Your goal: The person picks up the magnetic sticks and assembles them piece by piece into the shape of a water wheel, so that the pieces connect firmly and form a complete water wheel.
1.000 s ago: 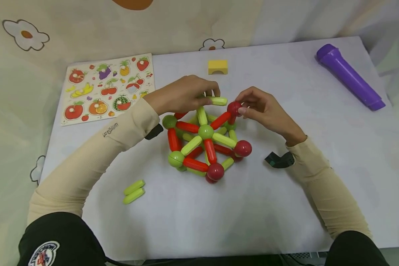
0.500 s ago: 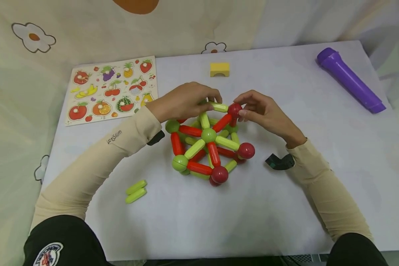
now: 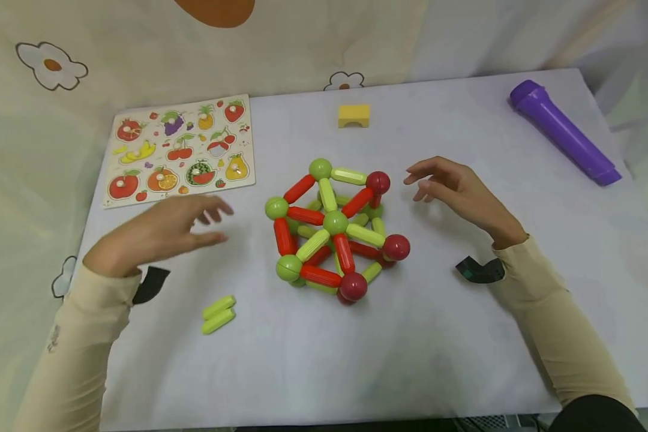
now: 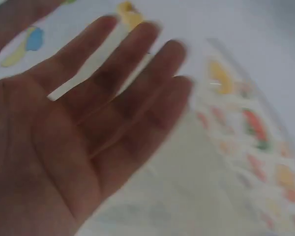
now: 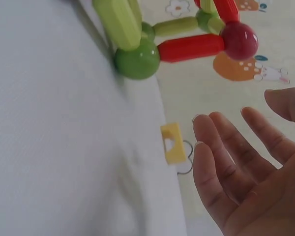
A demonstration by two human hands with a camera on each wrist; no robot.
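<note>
A frame of red and light-green rods (image 3: 344, 254) joined by green and dark-red balls (image 3: 378, 182) stands in the middle of the table. One light-green rod (image 3: 348, 175) spans a green ball and a red ball along its far edge. Left of the frame hovers my left hand (image 3: 164, 231), fingers loosely spread and holding nothing; its bare palm shows in the left wrist view. My right hand (image 3: 461, 195) hangs just right of the far red ball, apart from it, its fingers relaxed. Two loose light-green rods (image 3: 218, 314) lie side by side at the front left.
At the back left lies a fruit puzzle board (image 3: 180, 150). A yellow arch block (image 3: 353, 116) sits near the back edge. A purple flashlight-shaped toy (image 3: 564, 133) lies at the back right of the white table (image 3: 389, 360).
My left hand has let go of the light-green rod, which stays on the frame's far side, and moved left. My right hand has released the red ball and drawn back right.
</note>
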